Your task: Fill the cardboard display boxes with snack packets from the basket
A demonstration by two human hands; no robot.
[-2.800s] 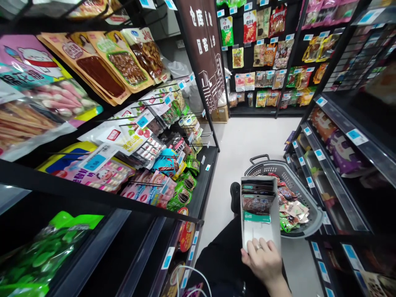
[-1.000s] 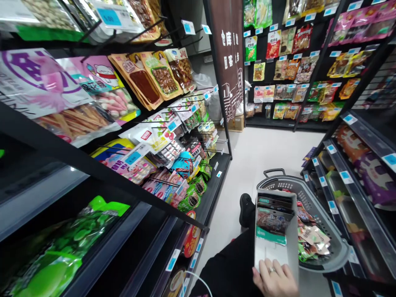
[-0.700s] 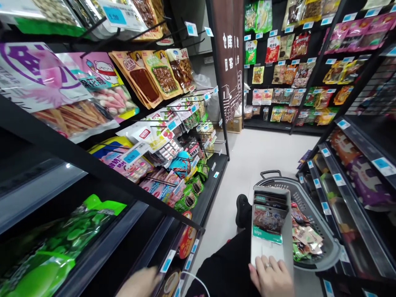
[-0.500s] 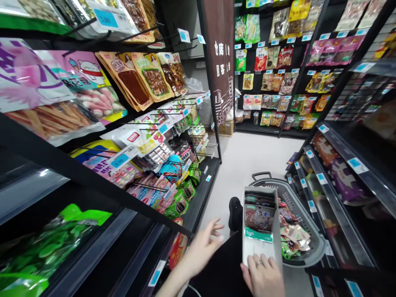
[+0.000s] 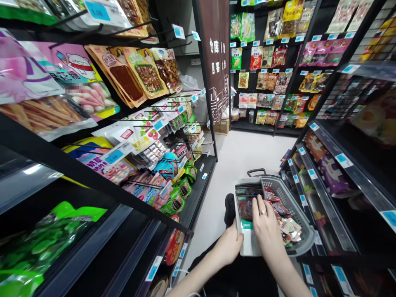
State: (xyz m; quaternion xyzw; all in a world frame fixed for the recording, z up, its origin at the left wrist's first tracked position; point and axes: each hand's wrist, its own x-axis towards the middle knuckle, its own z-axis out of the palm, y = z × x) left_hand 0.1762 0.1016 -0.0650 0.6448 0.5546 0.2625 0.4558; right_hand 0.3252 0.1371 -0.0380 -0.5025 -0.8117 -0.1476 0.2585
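A pale open-topped box sits in front of me, with dark snack packets standing in its far part. My left hand is closed on the box's near left side, the thumb along the wall. Over the packets lies my right hand, fingers stretched out and touching the front snack packet, which has a green lower band. A ring shows on one finger. Behind and right of the box is a grey shopping basket holding several small snack packs; the box covers part of it.
Shelves of hanging snack bags line my left. To the right runs a shelf rack with price tags. Pale floor stretches toward a back wall display. A black shoe is left of the box.
My left hand has come from the air onto the box's left side. My right hand has moved from the box's near end onto the packets. The box appears slightly further left in view.
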